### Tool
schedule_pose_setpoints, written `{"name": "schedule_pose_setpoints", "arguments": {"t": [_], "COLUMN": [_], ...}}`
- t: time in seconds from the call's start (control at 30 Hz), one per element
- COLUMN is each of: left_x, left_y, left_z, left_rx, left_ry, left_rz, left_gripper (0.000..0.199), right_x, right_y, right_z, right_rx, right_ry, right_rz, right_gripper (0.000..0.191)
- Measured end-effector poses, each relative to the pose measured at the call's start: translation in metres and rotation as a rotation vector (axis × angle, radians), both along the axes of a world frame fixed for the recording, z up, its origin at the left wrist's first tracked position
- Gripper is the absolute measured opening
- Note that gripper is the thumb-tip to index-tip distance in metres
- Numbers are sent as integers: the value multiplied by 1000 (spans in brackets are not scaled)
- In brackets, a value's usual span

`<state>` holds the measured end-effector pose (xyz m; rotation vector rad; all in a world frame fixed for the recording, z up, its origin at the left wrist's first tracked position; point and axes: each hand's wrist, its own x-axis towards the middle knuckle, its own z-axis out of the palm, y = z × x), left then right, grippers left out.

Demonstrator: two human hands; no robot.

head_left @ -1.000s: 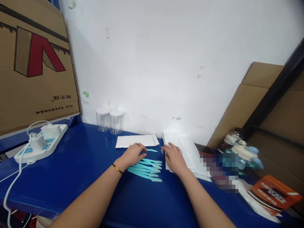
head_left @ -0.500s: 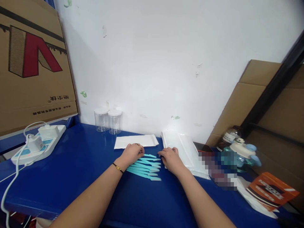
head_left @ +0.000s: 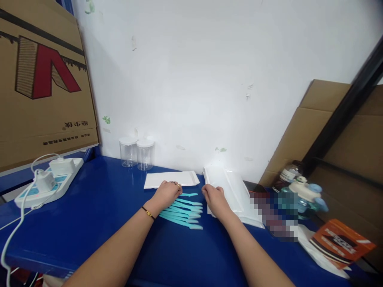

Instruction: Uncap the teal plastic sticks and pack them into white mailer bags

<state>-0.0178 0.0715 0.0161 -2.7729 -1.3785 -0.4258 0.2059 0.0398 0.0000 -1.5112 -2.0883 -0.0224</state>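
Note:
Several teal eyebrow razors (head_left: 182,213) lie side by side in a loose fan on the blue table, their pale blade ends pointing right. Over the handle ends at the back of the fan is my left hand (head_left: 168,194), its fingers closed on the rearmost razor (head_left: 190,195), whose blade end sticks out to the right. My right hand (head_left: 216,199) is just right of the blade ends, beside the white bubble mailers (head_left: 236,187). Its fingers are curled together, with nothing visible in them. Behind my left hand lies a flat white packet (head_left: 170,179).
Two clear jars with white lids (head_left: 145,155) stand by the wall. A power strip (head_left: 56,183) with plugs and a white cable is at left, below a big carton (head_left: 44,99). At right are a teal bottle (head_left: 302,197), a brown bottle (head_left: 287,175) and an orange pouch (head_left: 341,243).
My right hand's fingers have drawn together from a more stretched pose. The rearmost razor has shifted very slightly with my left hand. The camera view has tilted a little.

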Motion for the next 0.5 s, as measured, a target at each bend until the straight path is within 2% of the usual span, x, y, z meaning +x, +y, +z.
{"name": "schedule_pose_setpoints", "arguments": {"t": [0.17, 0.5], "left_x": [0, -1], "left_y": [-1, -3], "left_z": [4, 7], "left_rx": [13, -9], "left_ry": [-32, -69], "left_rz": [-9, -17], "left_gripper": [22, 22], "right_x": [6, 7], "right_y": [-2, -8], "right_z": [6, 9], "right_rx": [-189, -432], "right_ry": [438, 845], "right_rz": [95, 152], "right_gripper": [22, 27]}}
